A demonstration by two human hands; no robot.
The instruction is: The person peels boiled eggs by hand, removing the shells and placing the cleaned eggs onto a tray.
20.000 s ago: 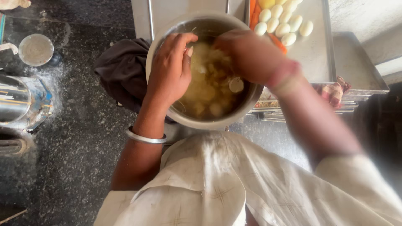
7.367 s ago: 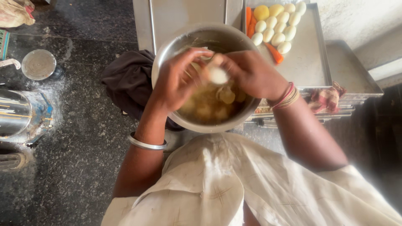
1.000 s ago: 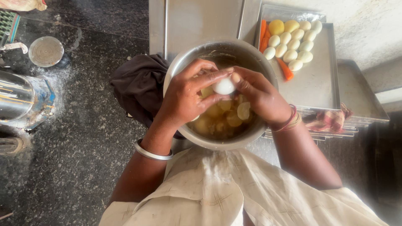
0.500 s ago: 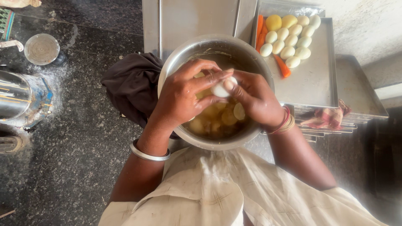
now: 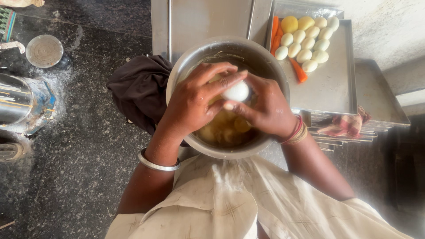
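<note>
No packages, labels, signs or screens are visible in this view. Every item in the frame, from twelve o'clock round to six o'clock, is unwrapped, unmarked and without any display surface.

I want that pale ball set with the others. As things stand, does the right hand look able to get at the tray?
Probably yes. The right hand is over the bowl, the tray lies just beside it, and nothing stands between. But both hands hold the ball.
</note>
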